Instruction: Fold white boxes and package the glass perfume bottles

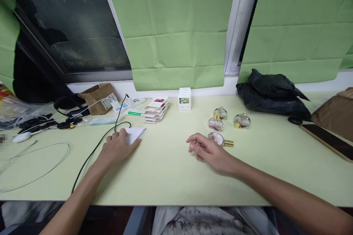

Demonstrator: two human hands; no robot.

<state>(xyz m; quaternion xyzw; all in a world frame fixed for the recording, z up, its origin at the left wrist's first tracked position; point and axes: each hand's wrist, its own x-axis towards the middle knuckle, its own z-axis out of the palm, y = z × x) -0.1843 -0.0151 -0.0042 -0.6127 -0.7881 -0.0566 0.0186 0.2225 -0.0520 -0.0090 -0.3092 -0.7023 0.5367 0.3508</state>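
Centrally, lying bottle: a round glass perfume bottle (217,138) lies on its side on the pale green table (165,169), its gold cap pointing right, long axis running left to right.
Right hand: the right hand (211,152) rests just near and left of that bottle, fingers loosely curled and holding nothing; whether it touches the glass I cannot tell.
Left hand: the left hand (117,148) lies flat on a folded white card stack (135,134) at left, pressing rather than gripping.
Upright bottles: three more bottles (220,117) stand just beyond the lying one.
Farther off: a small white box (184,99) and fanned flat cartons (156,110) sit towards the far edge.
In the way: a black cable (93,150) crosses beside the left wrist.
Right side: a black bag (273,93) and a phone (327,139).
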